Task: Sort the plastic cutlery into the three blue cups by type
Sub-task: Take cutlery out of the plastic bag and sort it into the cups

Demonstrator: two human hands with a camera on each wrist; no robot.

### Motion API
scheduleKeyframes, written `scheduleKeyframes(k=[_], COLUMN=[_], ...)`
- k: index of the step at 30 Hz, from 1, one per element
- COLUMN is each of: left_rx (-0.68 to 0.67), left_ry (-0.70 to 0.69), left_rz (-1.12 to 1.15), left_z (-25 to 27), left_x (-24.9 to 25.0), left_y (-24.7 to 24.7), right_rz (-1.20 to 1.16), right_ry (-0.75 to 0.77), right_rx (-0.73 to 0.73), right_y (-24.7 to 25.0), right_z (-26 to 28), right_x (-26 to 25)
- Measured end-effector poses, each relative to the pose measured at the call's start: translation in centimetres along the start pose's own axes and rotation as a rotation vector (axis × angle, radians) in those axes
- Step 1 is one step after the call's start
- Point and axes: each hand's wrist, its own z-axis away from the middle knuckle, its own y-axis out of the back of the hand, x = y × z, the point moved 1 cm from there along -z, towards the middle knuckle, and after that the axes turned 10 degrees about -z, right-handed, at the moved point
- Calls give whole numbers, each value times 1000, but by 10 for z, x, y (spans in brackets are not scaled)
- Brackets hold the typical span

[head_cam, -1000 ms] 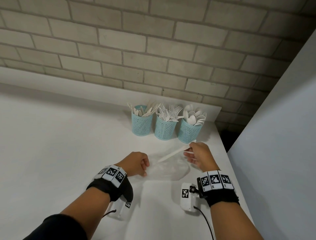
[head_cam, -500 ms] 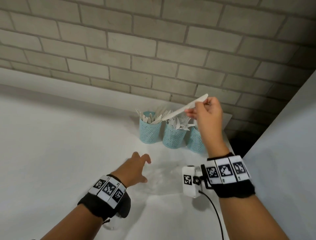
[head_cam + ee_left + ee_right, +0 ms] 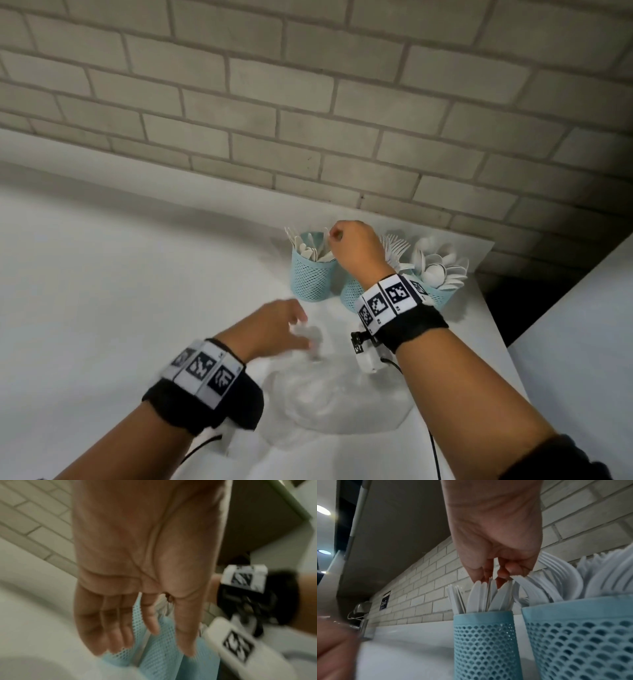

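Observation:
Three blue mesh cups stand at the table's back right: the left cup (image 3: 310, 277) (image 3: 484, 642) holds white knives (image 3: 477, 597), the middle cup (image 3: 350, 297) (image 3: 582, 635) forks (image 3: 395, 248), the right cup (image 3: 443, 297) spoons (image 3: 436, 270). My right hand (image 3: 334, 235) (image 3: 494, 580) hangs over the left cup, and its fingertips pinch the top of a knife standing among the others. My left hand (image 3: 301, 325) (image 3: 147, 646) is blurred, low over the table in front of the cups, fingers straight and holding nothing.
A crumpled clear plastic bag (image 3: 335, 404) lies on the white table (image 3: 102, 308) under and in front of my left hand. A brick wall (image 3: 308, 102) rises right behind the cups. A white panel (image 3: 582, 342) stands past the table's right edge.
My right hand lifted the white knife off the table, carried it over the cups and lowered it into the left cup. My left hand opened and slid forward over the plastic.

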Motion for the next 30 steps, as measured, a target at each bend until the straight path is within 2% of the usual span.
scheduleKeyframes(k=[4,5,8,11,13,15,17,20,25,28,30], left_rx=[175,198,261,303,283,276,304,266,238,177,146], left_ry=[143,156,89,-35,-102,-134,-175,-236,-273,-264,-248], left_rz=[207,241,311,500,578,604,613,674,636,510,509], left_z=[-41,-52,-82,-99,-108,-115,-122,-125,-131,-141,-148], left_x=[-7,-7,-6,-7,-13,-20,-31,-36,-43,-48,-54], left_y=[26,29,27,19,14,10,6,5,5,3,0], right_rz=[-70,-58,-44,-157,-293,-363,-339,-267,-216,-364,-402], right_ry=[32,-3,-172,-209,-257,-305,-292,-290,-309,-231,-163], right_rx=[182,144,-149,-259,-261,-189,-98,-14,-56,-120,-160], right_y=[17,19,10,-6,-19,-37,-53,-64,-62,-63,-66], right_z=[18,24,42,47,49,47,43,36,7,-21,-31], right_x=[-12,-12,-9,1,5,8,5,-5,-17,-18,-18])
